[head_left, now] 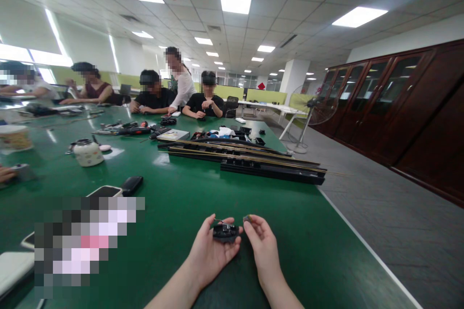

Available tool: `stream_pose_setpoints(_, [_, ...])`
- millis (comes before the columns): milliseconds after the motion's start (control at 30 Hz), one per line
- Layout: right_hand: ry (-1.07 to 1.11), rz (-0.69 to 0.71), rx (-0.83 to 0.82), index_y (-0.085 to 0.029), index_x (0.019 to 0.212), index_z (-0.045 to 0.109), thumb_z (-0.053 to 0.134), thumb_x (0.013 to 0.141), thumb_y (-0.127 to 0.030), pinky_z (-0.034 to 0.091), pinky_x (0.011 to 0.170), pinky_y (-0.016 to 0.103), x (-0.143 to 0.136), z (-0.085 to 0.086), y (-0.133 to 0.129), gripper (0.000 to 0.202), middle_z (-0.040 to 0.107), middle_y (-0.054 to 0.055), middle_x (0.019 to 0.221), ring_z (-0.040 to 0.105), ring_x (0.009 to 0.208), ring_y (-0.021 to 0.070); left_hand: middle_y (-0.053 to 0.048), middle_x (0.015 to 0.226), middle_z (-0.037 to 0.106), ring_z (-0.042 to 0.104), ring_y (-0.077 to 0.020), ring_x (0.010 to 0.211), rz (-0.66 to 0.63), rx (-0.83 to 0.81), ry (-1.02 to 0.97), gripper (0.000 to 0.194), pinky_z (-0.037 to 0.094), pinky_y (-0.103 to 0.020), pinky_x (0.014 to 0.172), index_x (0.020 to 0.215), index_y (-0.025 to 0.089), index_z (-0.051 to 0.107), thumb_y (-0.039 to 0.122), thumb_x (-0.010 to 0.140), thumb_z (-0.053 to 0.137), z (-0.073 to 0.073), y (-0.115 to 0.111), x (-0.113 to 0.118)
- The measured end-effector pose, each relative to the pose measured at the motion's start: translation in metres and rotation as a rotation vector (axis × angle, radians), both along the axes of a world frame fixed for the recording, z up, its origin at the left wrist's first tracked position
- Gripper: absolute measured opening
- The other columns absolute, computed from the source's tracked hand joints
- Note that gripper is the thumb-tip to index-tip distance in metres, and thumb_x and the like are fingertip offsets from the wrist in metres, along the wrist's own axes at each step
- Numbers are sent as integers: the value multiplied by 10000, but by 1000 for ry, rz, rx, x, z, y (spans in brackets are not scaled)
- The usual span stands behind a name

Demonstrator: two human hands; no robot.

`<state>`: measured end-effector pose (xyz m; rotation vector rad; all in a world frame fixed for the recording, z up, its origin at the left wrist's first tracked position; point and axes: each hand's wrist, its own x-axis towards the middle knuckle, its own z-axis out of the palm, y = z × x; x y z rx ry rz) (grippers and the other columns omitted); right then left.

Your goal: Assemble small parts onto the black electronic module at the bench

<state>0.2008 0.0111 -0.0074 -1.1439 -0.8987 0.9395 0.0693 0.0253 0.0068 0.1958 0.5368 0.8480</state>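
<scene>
My left hand [213, 253], palm up, holds a small black plastic housing [225, 233] with its open inner side facing up. A thin wire shows at the housing's upper left edge. Just to the right, my right hand [261, 239] pinches a small greyish piece [247, 219] between thumb and fingertips. That piece is too small to make out, and it is close beside the housing. Both hands are above the green table [174, 231] near its front edge.
Long black rails [271, 172] with thin brass-coloured rods lie across the table ahead. To the left are a white jar [88, 153], a black case [132, 185] and a phone [105, 191]. Several people sit or stand at the far side. A fan [311, 106] stands right of the table.
</scene>
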Motion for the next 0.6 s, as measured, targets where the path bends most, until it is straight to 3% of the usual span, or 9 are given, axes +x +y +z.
stream_pose_setpoints(600, [1, -7, -7, -169, 825, 592, 674, 643, -328, 491, 702, 289, 0, -1, 1, 255, 671, 43, 792, 631, 757, 182, -136, 840, 650, 631, -190, 649, 3, -2, 7, 353, 469, -305, 660, 956, 137, 504, 409, 732, 508, 0, -1, -1])
